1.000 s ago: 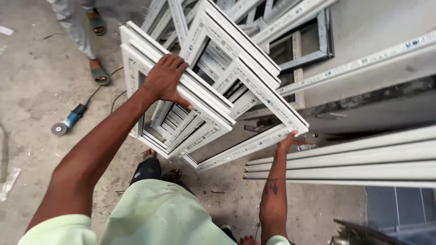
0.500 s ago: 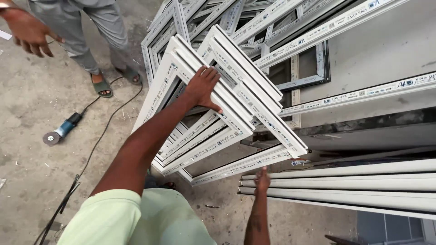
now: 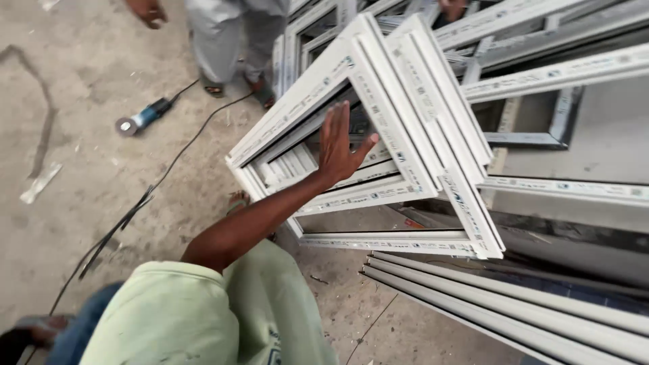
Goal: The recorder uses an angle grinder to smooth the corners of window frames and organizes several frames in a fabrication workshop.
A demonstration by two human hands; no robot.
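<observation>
A stack of white window frames leans on edge in front of me in the head view, the nearest frame at the front. My left hand is raised flat before the stack's inner bars, fingers spread and pointing up, holding nothing; whether the palm touches a bar is unclear. The left arm reaches out from my pale green sleeve. My right hand is out of view.
Long white profile bars lie at the lower right. An angle grinder with a black cable lies on the concrete floor to the left. Another person's legs and hand stand behind it. More frames are stacked at right.
My left hand has come off the frame's top edge and now hangs open in front of it. My right hand, which held the stack's lower corner, has left the view.
</observation>
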